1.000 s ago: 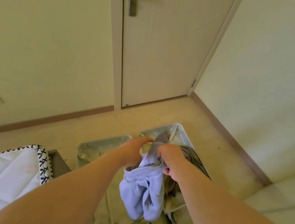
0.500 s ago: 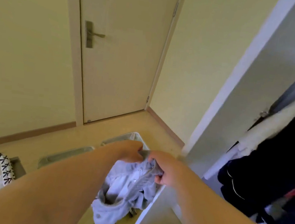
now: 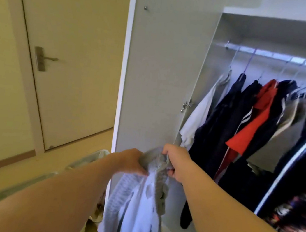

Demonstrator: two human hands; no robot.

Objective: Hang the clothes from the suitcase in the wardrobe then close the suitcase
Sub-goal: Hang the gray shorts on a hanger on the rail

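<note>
Garment hangs between both hands, left and right gripping its top.

Arms outstretched, left hand and right hand gripping garment (knuckles close together)

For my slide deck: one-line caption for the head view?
Left hand and right hand hold a pale blue garment before the open wardrobe of hung clothes.

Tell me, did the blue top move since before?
Yes. The top hung over the suitcase; now left hand and right hand hold it right of that, before the wardrobe door.
</note>
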